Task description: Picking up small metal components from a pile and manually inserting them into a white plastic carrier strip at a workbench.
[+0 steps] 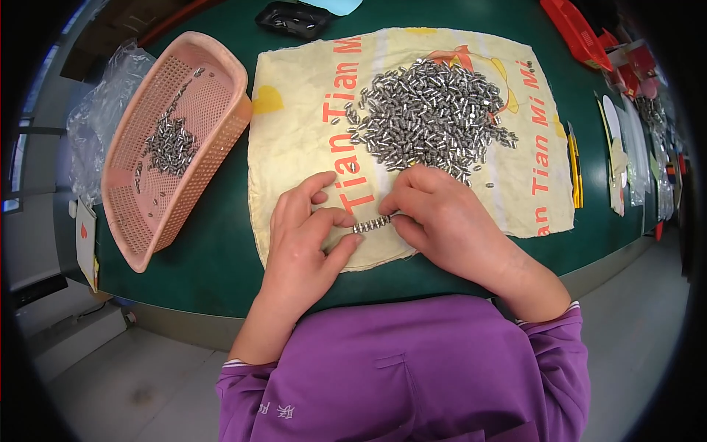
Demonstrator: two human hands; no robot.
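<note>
A short row of small silver metal pieces (371, 225) lies side by side between my two hands, close to the near edge of the cloth. My left hand (305, 232) pinches the left end of this row with thumb and finger. At its right end, the fingertips of my right hand (434, 210) are closed on it. Just beyond my hands, a big heap of loose metal pieces (434, 110) of the same kind is spread on the pale yellow printed cloth (294, 155). Some single pieces lie around the edge of the heap.
To the left, a pink perforated plastic basket (184, 191) holds more metal pieces, with clear plastic bags (103, 118) behind it. A black tray (293, 20) sits at the far edge, a red basket (578, 33) far right. A yellow cutter knife (575, 166) lies right of the cloth.
</note>
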